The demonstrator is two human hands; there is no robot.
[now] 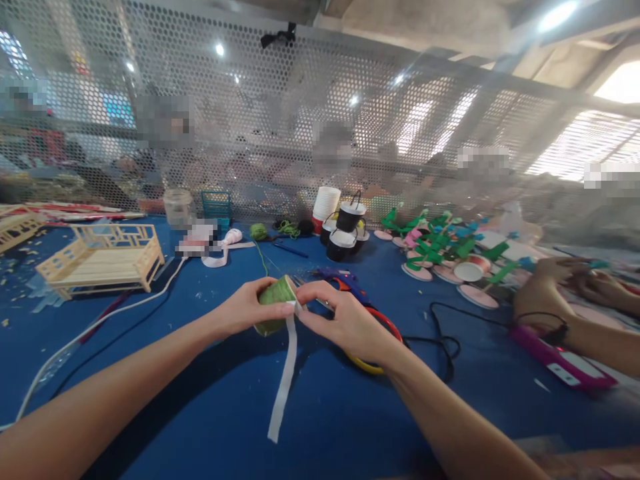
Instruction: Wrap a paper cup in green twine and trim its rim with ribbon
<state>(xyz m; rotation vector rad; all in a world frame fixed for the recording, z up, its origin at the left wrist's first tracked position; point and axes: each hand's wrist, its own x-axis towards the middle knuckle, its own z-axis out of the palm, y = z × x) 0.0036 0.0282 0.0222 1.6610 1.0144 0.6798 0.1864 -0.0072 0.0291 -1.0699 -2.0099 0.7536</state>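
Observation:
My left hand (247, 308) is wrapped round a small cup (273, 310) covered in green yarn, tilted on its side above the blue table. Its thumb presses a white ribbon (284, 387) near the cup's rim, and the ribbon's loose end hangs down towards me. At the rim, the thumb and fingers of my right hand (340, 317) pinch the upper part of that ribbon. A strand of green yarn runs from the cup back to a green yarn ball (259, 231). Just beyond my right hand lies a blue glue gun (345, 279).
Left is a small wooden-stick bed (103, 260). Black cups with handles (345, 230) and stacked white cups (327, 203) stand behind. Green craft figures (440, 250) crowd the right, near a co-worker's hands (555, 287). A purple power strip (563, 360), cords and yellow-red rings (385, 323) lie nearer.

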